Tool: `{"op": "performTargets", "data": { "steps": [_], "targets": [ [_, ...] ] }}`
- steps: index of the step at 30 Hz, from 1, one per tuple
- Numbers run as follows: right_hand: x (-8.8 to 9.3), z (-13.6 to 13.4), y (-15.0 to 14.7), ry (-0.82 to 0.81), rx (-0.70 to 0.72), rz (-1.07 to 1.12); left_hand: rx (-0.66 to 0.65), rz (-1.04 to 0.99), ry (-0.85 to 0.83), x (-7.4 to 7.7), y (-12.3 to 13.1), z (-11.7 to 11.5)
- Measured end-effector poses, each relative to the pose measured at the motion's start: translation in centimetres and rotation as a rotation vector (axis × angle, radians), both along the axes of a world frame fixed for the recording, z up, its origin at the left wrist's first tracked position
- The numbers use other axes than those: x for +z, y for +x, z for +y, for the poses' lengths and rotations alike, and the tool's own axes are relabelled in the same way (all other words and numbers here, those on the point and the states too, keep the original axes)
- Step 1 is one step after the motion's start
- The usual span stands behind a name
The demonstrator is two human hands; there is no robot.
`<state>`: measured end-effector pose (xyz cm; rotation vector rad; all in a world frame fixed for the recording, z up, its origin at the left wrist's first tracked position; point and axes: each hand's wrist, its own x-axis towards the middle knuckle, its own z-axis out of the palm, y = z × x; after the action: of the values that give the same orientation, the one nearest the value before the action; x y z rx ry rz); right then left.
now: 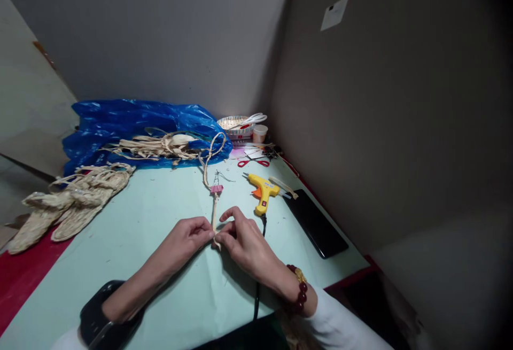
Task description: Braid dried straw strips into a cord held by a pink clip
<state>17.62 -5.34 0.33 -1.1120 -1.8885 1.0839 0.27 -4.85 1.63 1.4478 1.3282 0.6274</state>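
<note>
A thin braided straw cord (214, 212) runs down the table toward me, its near end between my hands. My left hand (192, 235) pinches it from the left with thumb and forefinger. From the right, my right hand (244, 240) grips the same spot, thumb and fingers pressed together and the forefinger arched above. A pink binder clip (217, 189) clamps the cord farther up. Beyond the clip the cord curls into a loop near the straw pile. The cord's short loose tip shows just below my fingertips.
Blue plastic (132, 115) with dry straw strips (160, 146) lies at the back. Woven straw sandals (76, 200) rest at left. To the right are a yellow glue gun (263, 189) with its cable, a black phone-like slab (316, 224) and red-handled scissors (253, 163); a basket (236, 123) stands behind.
</note>
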Motion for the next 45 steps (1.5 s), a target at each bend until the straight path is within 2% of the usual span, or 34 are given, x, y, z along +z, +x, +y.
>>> {"op": "performTargets", "data": {
  "steps": [6, 10, 13, 16, 18, 21, 25, 28, 30, 32, 35, 38, 41, 42, 45],
  "targets": [
    [0.5, 0.2, 0.4, 0.102, -0.027, -0.276, -0.016, 0.049, 0.029, -1.0, -0.8, 0.1],
    [0.6, -0.2, -0.1, 0.190, -0.108, -0.301, -0.024, 0.140, 0.090, -1.0, -0.6, -0.1],
    [0.0, -0.5, -0.6, 0.345, -0.085, -0.306, -0.007, 0.220, 0.139, -0.9, -0.1, -0.2],
    [-0.9, -0.7, -0.9, 0.560, -0.027, -0.332, 0.016, 0.210, 0.154, -0.9, 0.2, -0.3],
    [-1.4, -0.8, -0.9, 0.715, 0.009, -0.366, 0.026, 0.109, 0.102, -1.0, 0.2, -0.3],
    [-1.5, -0.8, -1.0, 0.902, 0.063, -0.457, 0.016, -0.131, -0.066, -1.5, 0.0, -0.3],
    [-0.8, -1.1, -1.3, 1.082, 0.076, -0.530, 0.034, -0.425, -0.256, -1.8, -0.3, -0.6],
    [-0.4, -1.3, -1.5, 1.150, 0.061, -0.555, 0.051, -0.597, -0.292, -1.6, -0.4, -0.9],
    [-0.4, -1.4, -1.4, 1.136, 0.079, -0.578, 0.051, -0.644, -0.295, -1.4, -0.6, -1.0],
    [-0.3, -1.4, -1.1, 1.055, 0.121, -0.565, 0.043, -0.621, -0.301, -1.3, -0.8, -1.0],
    [0.1, -1.5, -0.5, 0.755, 0.126, -0.400, 0.041, -0.563, -0.304, -1.1, -1.0, -0.8],
    [0.5, -1.2, -0.2, 0.439, -0.015, -0.154, 0.044, -0.538, -0.276, -0.8, -1.0, -0.6],
    [0.7, -0.8, -0.1, 0.273, -0.142, -0.081, 0.071, -0.472, -0.243, -0.5, -0.8, -0.6],
    [0.8, -0.7, -0.1, 0.240, -0.140, -0.089, 0.081, -0.447, -0.235, -0.4, -0.7, -0.6],
    [0.9, -0.5, -0.2, 0.116, -0.013, -0.085, 0.092, -0.380, -0.196, -0.5, -0.5, -0.7]
  ]
}}
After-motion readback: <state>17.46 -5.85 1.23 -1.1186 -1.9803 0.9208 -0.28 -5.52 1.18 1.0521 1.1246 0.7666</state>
